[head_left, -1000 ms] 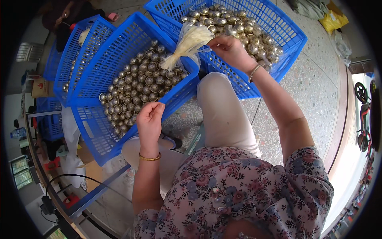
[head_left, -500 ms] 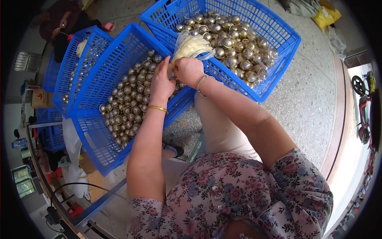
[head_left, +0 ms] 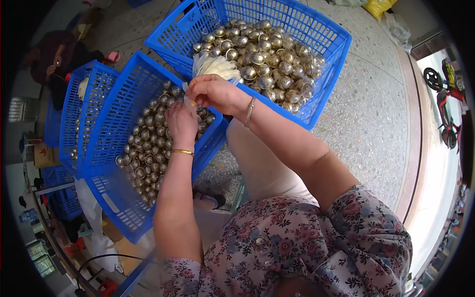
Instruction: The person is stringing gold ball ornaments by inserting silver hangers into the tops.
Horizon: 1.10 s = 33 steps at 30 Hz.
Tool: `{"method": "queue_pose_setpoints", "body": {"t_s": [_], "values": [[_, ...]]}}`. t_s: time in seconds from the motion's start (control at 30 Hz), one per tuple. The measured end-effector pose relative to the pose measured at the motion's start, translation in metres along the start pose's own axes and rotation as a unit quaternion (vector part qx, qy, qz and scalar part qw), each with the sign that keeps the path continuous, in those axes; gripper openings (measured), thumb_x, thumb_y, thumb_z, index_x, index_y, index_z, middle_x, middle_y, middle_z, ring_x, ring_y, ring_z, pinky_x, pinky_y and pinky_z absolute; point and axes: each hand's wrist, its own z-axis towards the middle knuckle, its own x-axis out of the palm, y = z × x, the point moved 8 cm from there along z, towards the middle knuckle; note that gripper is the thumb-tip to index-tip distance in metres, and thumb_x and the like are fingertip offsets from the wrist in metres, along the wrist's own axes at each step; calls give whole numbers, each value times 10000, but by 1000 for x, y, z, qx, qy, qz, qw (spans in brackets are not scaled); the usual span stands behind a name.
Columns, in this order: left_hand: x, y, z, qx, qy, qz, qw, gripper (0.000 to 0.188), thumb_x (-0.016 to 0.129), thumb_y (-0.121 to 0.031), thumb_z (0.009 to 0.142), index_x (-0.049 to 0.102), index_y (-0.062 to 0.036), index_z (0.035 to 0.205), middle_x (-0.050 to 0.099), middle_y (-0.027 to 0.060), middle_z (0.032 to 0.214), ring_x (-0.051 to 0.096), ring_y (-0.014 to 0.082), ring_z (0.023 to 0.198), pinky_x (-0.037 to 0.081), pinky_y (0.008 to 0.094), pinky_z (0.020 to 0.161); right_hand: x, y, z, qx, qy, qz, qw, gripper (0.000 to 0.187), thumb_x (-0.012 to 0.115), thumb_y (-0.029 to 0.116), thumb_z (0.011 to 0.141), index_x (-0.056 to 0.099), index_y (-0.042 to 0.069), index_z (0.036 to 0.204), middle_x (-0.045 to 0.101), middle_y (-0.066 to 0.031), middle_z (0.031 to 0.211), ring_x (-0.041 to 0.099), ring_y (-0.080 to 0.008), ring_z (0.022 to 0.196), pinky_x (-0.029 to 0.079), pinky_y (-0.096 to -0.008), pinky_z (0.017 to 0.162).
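Silvery-gold metal balls (head_left: 148,148) fill the lower part of the left blue crate (head_left: 111,123). My left hand (head_left: 182,121) reaches down onto these balls, its fingertips hidden among them, so its grip does not show. Just above and to the right, my right hand (head_left: 215,93) pinches a small clear plastic bag (head_left: 189,101) between thumb and fingers. Behind that hand, a fanned bundle of whitish plastic bags (head_left: 215,67) lies at the rim between the two crates. More of the same balls (head_left: 269,62), some seemingly in clear wrapping, fill the right blue crate (head_left: 324,29).
More blue crates (head_left: 74,111) stand at the far left, and another person (head_left: 57,62) sits behind them. A yellow bag (head_left: 378,7) lies on the speckled floor (head_left: 368,106) at the far right. A red scooter (head_left: 443,104) stands beyond the doorway. My knee is beside the crates.
My left hand has left the bag bundle and moved down onto the balls. My right hand has come away from the bundle with a single bag. The view has shifted slightly.
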Motion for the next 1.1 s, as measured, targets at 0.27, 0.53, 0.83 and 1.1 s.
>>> {"method": "queue_pose_setpoints", "body": {"t_s": [0.27, 0.53, 0.83, 1.1], "values": [[-41, 2, -12, 7, -69, -149, 986, 254, 588, -130, 796, 586, -50, 1036, 622, 130, 965, 557, 279, 993, 407, 428, 870, 42, 57, -62, -119, 224, 115, 960, 53, 539, 24, 799, 585, 0, 808, 601, -133, 941, 627, -280, 902, 513, -341, 768], [-79, -19, -119, -152, 21, -784, 601, 331, 549, -274, 901, 628, 40, 974, 629, 74, 920, 577, 137, 861, 450, 280, 790, 66, -29, -110, 48, 244, -91, 964, 44, 572, 34, 845, 597, 7, 869, 635, -70, 840, 649, -152, 730, 514, -246, 635], [-102, -11, -166, -199, -86, -810, 544, 150, 561, -67, 871, 617, 25, 976, 650, 114, 904, 626, 167, 823, 497, 265, 726, 102, -59, -151, 67, 317, -207, 923, 95, 564, 96, 860, 579, 16, 811, 586, -17, 758, 528, -62, 642, 467, -210, 561], [-120, -9, -175, -218, -160, -730, 628, 123, 556, -71, 883, 606, 21, 948, 637, 69, 808, 611, 121, 757, 480, 237, 686, 81, -17, -143, -144, 120, -238, 953, 228, 654, 114, 825, 574, 8, 1010, 606, -25, 885, 566, -83, 834, 475, -231, 738]]}}
